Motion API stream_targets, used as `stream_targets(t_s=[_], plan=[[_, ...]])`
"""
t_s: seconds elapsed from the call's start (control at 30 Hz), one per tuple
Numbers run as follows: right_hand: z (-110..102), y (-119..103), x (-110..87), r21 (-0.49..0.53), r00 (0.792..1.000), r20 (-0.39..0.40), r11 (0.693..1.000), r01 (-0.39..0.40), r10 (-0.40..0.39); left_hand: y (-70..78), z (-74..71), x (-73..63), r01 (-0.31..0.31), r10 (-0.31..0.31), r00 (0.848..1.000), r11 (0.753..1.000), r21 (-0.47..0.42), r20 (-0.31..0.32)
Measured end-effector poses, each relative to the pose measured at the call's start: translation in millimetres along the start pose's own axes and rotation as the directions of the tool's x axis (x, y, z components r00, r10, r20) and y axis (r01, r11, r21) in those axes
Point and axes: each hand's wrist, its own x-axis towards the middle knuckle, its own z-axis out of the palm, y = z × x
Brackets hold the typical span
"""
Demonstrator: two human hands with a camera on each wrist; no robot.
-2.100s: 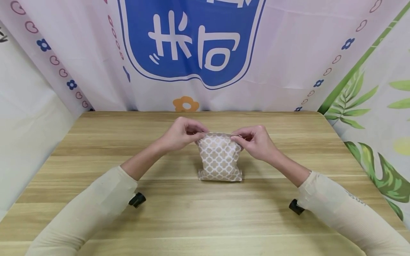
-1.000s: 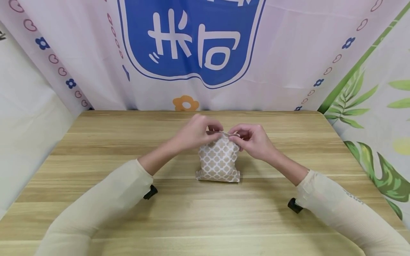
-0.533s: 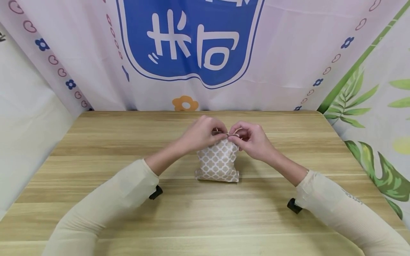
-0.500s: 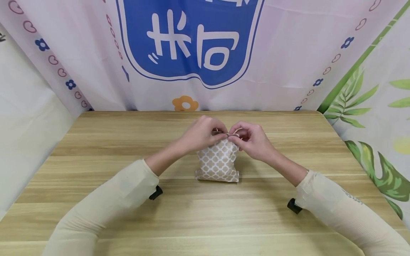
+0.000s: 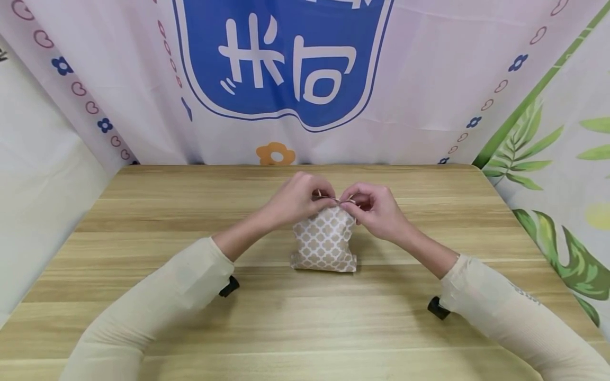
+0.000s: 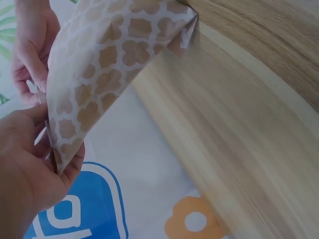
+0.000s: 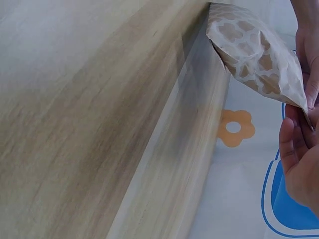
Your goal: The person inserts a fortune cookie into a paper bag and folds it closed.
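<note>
A beige paper bag [image 5: 325, 241] with a white lattice print stands on the wooden table, its body puffed out. My left hand [image 5: 301, 200] pinches the bag's top edge between thumb and fingers. Close beside it, my right hand [image 5: 374, 209] pinches the same edge, the two thumbs almost meeting. The mouth is drawn narrow between them. In the left wrist view the bag's folded top edge [image 6: 57, 162] runs into the left fingers. The right wrist view shows the bag [image 7: 256, 57] tapering into the right hand [image 7: 301, 169]. What is inside the bag is hidden.
The wooden table [image 5: 286, 328] reaches back to a white curtain [image 5: 419, 95] with a blue emblem. A black wrist camera [image 5: 230, 286] sits under the left sleeve, another black camera [image 5: 439, 307] under the right. A leaf-print cloth [image 5: 548, 174] hangs at the right.
My left hand has slid right along the bag's top edge, up to the right hand, and the mouth has narrowed. Over the last half second the hands have barely shifted.
</note>
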Motion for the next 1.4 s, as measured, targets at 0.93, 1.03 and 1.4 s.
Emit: stream_targets(t_s=[0.93, 1.03, 1.4], plan=[[1, -1, -0.2, 0.021, 0.998, -0.009, 0.998, 0.064, -0.064, -18.9, -6.2, -7.0, -0.074, 0.078, 0.997, 0.968, -0.241, 0.007], [1, -1, -0.1, 0.021, 0.998, -0.013, 0.998, 0.061, -0.061, -19.9, -7.8, -9.2, -0.043, 0.049, 0.999, 0.965, -0.258, 0.015], [2, 1, -0.5, 0.042, 0.998, -0.025, 0.997, 0.06, -0.058, -25.1, -10.0, -16.8, 0.041, -0.044, 0.999, 0.963, -0.266, -0.007]])
